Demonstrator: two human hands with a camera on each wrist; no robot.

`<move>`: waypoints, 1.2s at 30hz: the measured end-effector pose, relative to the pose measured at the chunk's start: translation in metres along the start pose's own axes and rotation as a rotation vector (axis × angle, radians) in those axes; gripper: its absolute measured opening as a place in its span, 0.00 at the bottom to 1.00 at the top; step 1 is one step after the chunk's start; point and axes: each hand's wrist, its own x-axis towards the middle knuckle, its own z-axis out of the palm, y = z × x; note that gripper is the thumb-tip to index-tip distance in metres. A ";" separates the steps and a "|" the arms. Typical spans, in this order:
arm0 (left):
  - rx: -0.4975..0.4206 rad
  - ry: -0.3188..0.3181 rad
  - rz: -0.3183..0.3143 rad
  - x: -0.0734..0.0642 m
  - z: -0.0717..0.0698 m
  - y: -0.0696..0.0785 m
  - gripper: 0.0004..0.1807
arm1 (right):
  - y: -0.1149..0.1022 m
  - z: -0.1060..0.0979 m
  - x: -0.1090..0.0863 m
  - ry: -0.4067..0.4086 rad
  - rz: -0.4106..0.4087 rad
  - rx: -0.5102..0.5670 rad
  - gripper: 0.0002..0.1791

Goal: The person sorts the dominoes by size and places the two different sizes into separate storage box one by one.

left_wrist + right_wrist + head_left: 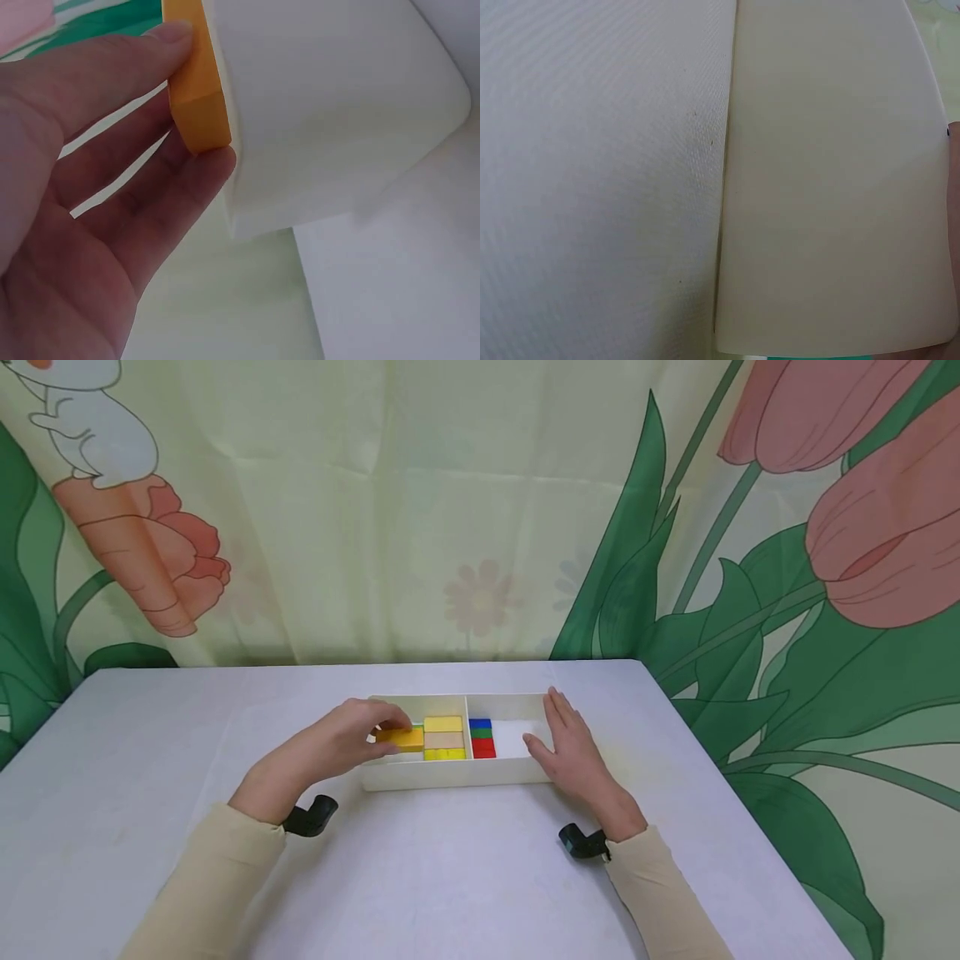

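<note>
My left hand pinches an orange-yellow block over the left end of a white divided box. The left wrist view has the thumb on one face of this block and fingertips under its end, right by the box rim. In the left compartment lie a pale yellow block, a beige block and a bright yellow block. Blue, green and red blocks sit in the right compartment. My right hand, fingers straight, rests at the box's right end.
A white cloth covers the table beneath the box. Behind it hangs a printed curtain with tulips and a carrot. Each wrist wears a small black camera. Box wall and tablecloth fill most of the right wrist view.
</note>
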 end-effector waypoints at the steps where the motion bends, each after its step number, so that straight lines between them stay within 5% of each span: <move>1: 0.006 -0.009 -0.003 0.001 0.001 -0.001 0.14 | 0.000 0.000 0.000 0.000 -0.001 0.001 0.43; 19: 0.153 -0.146 -0.142 0.023 0.018 -0.004 0.10 | 0.002 0.000 0.000 0.013 -0.016 -0.014 0.43; 30: 0.219 -0.123 -0.117 0.025 0.026 -0.005 0.11 | 0.001 0.001 0.000 0.004 -0.010 -0.004 0.43; 36: 0.245 -0.095 -0.049 0.029 0.027 -0.006 0.12 | 0.000 0.000 0.000 0.002 -0.003 -0.009 0.43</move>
